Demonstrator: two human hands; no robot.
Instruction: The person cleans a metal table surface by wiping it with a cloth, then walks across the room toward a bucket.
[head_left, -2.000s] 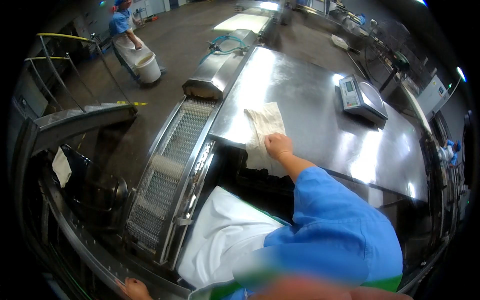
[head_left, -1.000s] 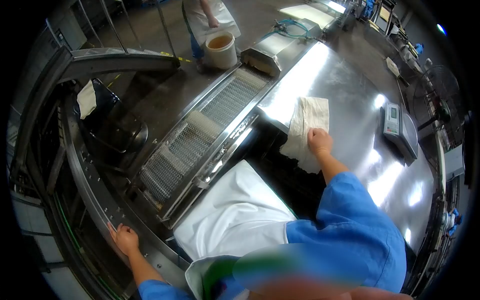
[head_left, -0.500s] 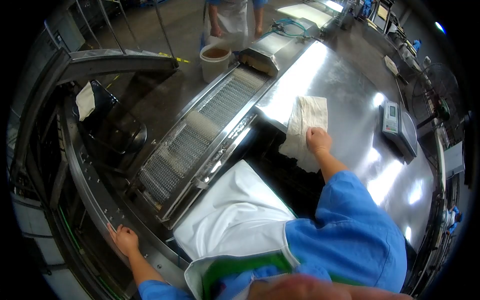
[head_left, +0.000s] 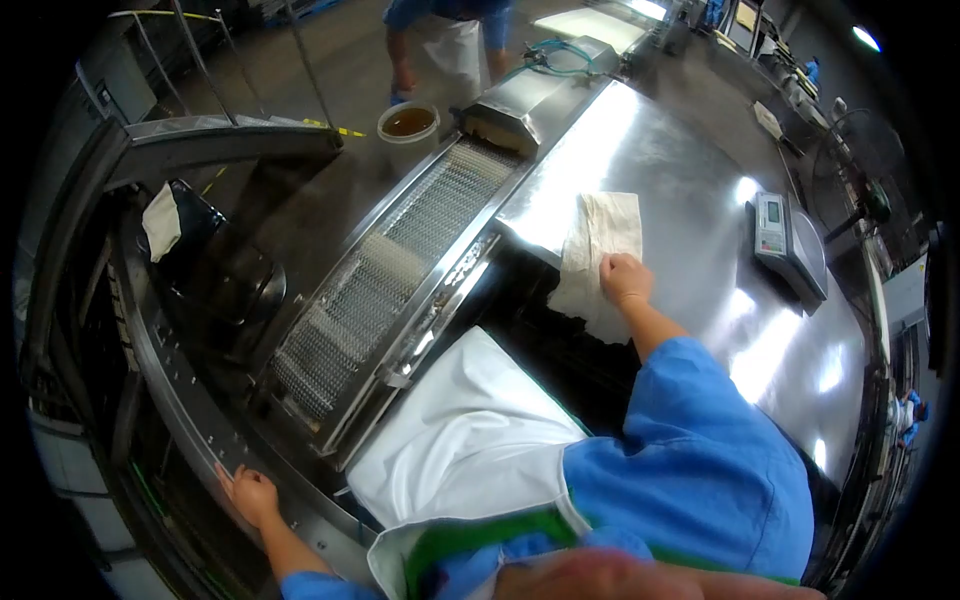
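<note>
My right hand is closed, its knuckles up, on the right side of a cream cloth. The cloth lies on the near left edge of the steel table, and its lower end hangs over the edge. My left hand rests on the curved metal rail at the lower left, its fingers apart and holding nothing. Between the two hands runs a wire-mesh conveyor, left of the table.
A digital scale stands on the table's right part. Beyond the conveyor, a person bends over a white bucket of brownish liquid. A black chair with a pale cloth stands at left, near metal steps.
The co-worker has come to the conveyor's far end, and the bucket now sits lower, near the floor. My view has shifted slightly. My right hand stays on the cloth, my left on the rail.
</note>
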